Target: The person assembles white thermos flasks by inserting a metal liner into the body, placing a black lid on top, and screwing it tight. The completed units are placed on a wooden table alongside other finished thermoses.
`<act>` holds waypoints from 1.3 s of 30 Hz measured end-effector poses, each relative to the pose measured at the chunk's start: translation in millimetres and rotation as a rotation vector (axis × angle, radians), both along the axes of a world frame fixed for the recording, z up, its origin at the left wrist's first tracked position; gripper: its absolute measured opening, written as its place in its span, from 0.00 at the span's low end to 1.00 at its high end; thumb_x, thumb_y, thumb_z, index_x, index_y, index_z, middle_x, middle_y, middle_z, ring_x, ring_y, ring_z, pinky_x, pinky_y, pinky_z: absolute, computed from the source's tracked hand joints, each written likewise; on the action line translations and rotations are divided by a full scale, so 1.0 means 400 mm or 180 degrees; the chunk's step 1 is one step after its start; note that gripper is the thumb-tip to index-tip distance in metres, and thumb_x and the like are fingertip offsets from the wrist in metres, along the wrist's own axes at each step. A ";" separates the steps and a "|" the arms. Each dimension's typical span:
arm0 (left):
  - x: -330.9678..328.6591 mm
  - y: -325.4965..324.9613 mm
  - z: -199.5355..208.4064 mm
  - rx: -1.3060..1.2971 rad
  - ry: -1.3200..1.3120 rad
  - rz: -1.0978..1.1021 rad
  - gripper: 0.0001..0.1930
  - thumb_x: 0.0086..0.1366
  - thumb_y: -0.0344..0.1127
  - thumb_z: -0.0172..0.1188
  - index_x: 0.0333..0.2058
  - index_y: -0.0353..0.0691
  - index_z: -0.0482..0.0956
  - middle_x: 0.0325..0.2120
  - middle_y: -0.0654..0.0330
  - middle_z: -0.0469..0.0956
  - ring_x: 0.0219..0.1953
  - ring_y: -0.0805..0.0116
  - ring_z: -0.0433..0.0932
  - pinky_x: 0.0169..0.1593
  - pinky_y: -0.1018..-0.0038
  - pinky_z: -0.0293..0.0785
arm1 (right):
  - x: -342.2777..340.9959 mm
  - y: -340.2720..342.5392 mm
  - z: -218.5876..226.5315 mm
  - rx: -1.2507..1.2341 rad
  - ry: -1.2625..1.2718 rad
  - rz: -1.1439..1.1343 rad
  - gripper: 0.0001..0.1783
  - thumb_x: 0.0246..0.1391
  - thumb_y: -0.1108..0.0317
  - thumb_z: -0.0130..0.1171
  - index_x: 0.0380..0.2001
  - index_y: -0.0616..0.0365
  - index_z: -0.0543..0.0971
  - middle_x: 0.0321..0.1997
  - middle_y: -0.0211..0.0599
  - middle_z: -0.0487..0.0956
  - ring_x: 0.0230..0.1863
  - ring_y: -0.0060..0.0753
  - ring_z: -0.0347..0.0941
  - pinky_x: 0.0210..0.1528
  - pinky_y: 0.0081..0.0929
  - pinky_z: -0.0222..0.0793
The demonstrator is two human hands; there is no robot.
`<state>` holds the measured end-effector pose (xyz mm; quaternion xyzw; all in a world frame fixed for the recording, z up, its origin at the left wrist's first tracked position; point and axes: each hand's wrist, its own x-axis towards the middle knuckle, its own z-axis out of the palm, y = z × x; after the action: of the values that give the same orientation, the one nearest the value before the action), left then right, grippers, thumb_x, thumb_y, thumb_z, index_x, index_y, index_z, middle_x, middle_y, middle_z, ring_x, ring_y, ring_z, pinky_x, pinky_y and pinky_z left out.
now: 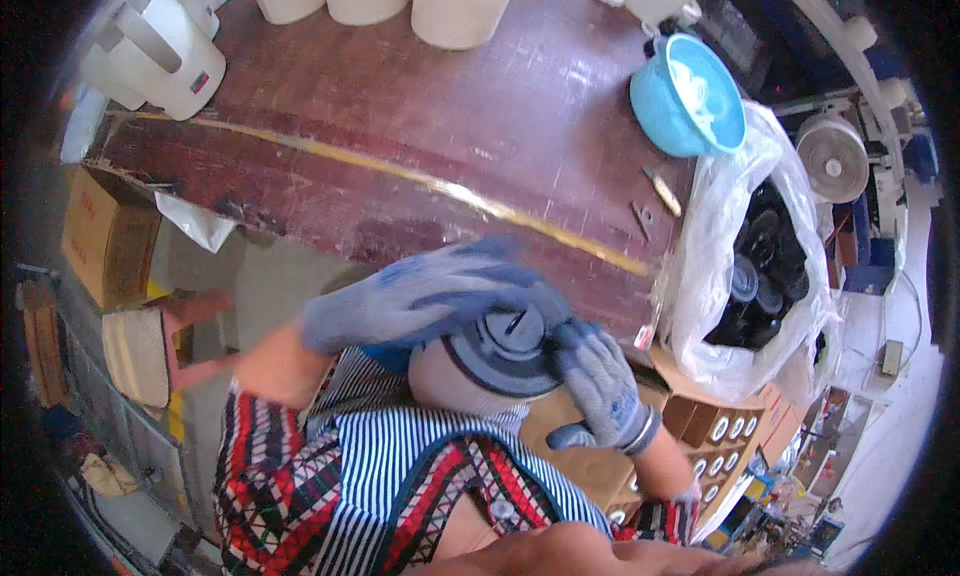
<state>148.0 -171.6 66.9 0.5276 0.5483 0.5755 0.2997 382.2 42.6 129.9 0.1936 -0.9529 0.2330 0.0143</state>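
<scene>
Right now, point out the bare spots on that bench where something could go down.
The wooden bench is mostly bare across its middle, between the white rolls at the back and the yellow stripe near the front edge. It is crowded on the right: blue bowl, small tools, bulging plastic bag.
</scene>
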 end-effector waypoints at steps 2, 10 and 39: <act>-0.026 0.090 -0.028 -0.0268 0.0083 -0.1030 0.27 0.77 0.44 0.44 0.66 0.35 0.71 0.68 0.51 0.68 0.70 0.60 0.66 0.74 0.63 0.58 | -0.071 -0.085 0.048 -0.0306 -0.0448 0.0934 0.44 0.57 0.29 0.51 0.64 0.52 0.74 0.65 0.51 0.73 0.66 0.56 0.69 0.70 0.56 0.59; -0.052 0.023 -0.041 0.0093 -0.0172 -0.0942 0.23 0.75 0.37 0.49 0.65 0.36 0.72 0.68 0.50 0.68 0.69 0.61 0.67 0.71 0.64 0.63 | -0.091 0.023 0.073 -0.0002 -0.1023 0.0952 0.46 0.59 0.30 0.46 0.67 0.55 0.70 0.71 0.52 0.68 0.71 0.55 0.63 0.74 0.54 0.53; -0.087 0.144 -0.082 -0.0119 -0.0296 -0.0737 0.25 0.75 0.45 0.51 0.64 0.36 0.74 0.63 0.52 0.75 0.66 0.60 0.71 0.72 0.63 0.60 | -0.174 -0.089 0.122 -0.0623 -0.0470 0.1661 0.46 0.57 0.32 0.48 0.71 0.50 0.65 0.77 0.46 0.62 0.76 0.50 0.58 0.76 0.52 0.49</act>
<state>113.2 -113.9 34.1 0.5545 0.4799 0.5504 0.3990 312.8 7.1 178.9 0.4124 -0.8423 0.3331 -0.0970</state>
